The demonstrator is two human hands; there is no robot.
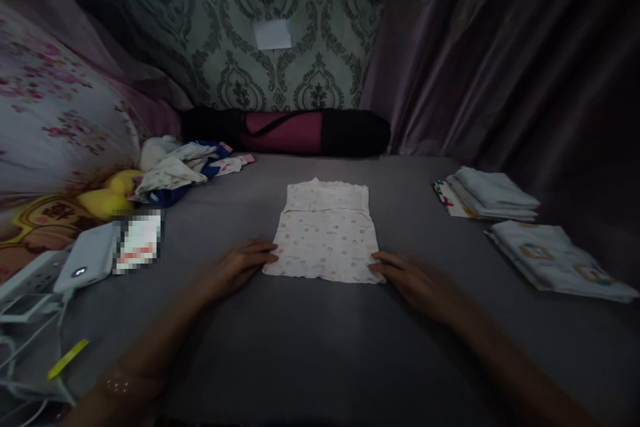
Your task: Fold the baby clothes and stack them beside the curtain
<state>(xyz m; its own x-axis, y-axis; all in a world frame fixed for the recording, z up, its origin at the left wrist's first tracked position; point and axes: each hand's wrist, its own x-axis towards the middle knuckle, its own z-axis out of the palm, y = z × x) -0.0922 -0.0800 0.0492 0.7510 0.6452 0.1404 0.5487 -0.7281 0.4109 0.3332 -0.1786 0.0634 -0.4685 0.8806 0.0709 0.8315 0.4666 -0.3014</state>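
Note:
A white cloth [325, 243] with small coloured prints lies flat on the grey sheet [320, 340], its far part folded over in a band. At its near left corner, my left hand [240, 267] touches the edge with its fingertips. My right hand [405, 277] rests its fingers on the near right corner. Both hands look slightly blurred, and whether the fingertips pinch the fabric is too small to tell.
Folded cloths [493, 190] are stacked at the right, with another folded cloth [560, 260] nearer. Crumpled clothes [180, 170], a yellow plush [110, 197], a power bank [90, 257] and cables are at the left. A black and pink roll [285, 132] lies along the wall.

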